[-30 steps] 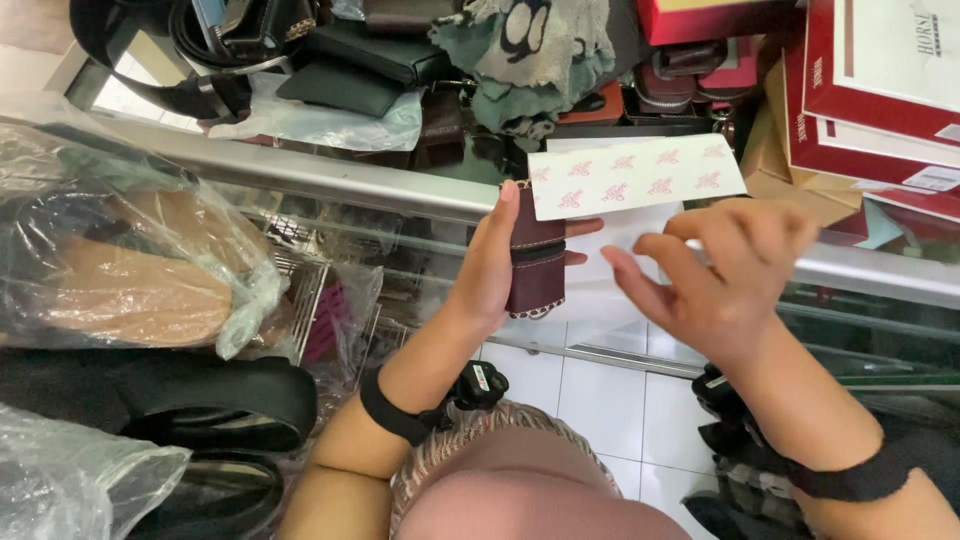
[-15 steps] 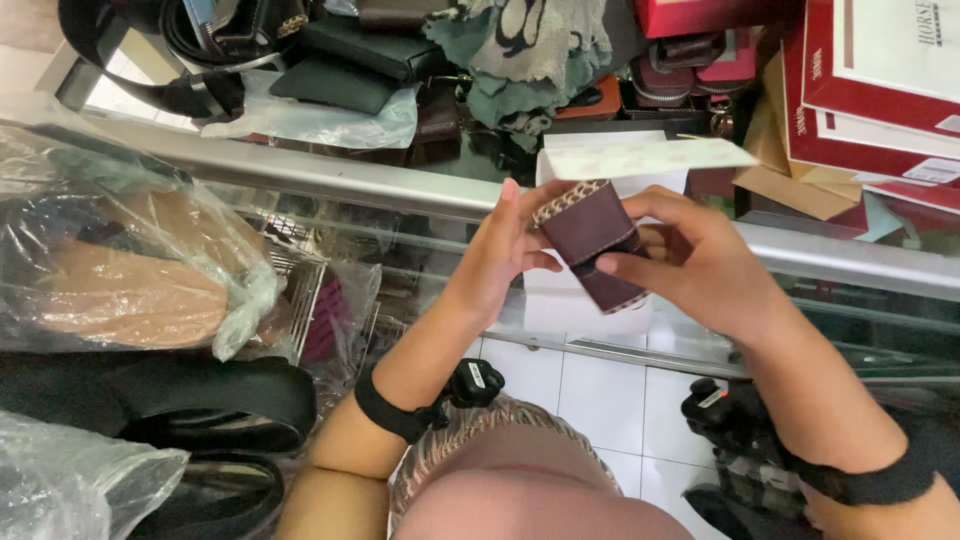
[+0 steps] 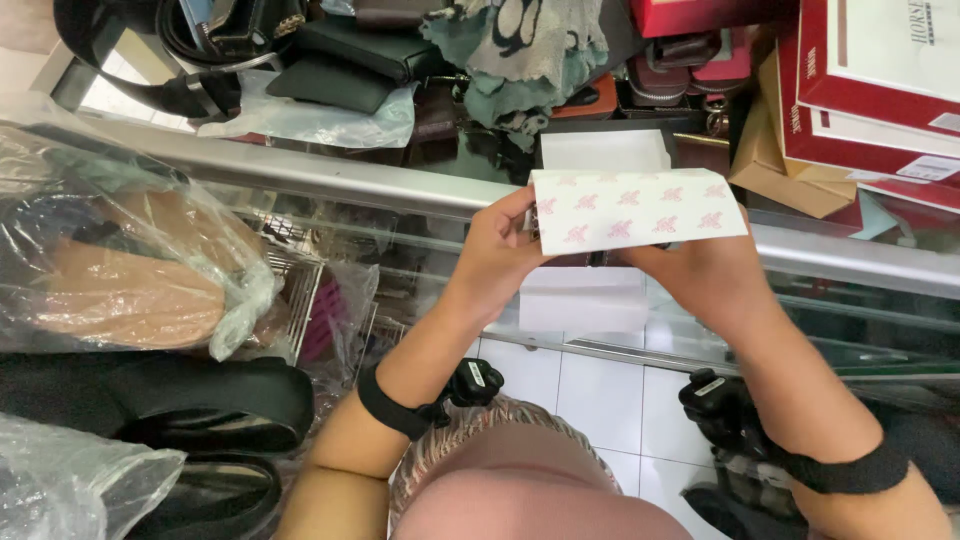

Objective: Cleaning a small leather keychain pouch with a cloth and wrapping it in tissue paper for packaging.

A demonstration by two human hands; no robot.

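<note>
The left hand [image 3: 497, 255] is closed on the left end of a white paper sheet [image 3: 635, 208], with the thumb on top and the fingers behind it. The right hand [image 3: 700, 270] grips the sheet from below, and its fingers are mostly hidden behind the paper. The sheet is a long rectangle with rows of small pink marks, held flat and a little tilted, above the metal edge of a glass counter [image 3: 330, 175]. Near it on the counter lie a white box [image 3: 605, 150], red boxes [image 3: 870, 90], and dark bags [image 3: 350, 60].
</note>
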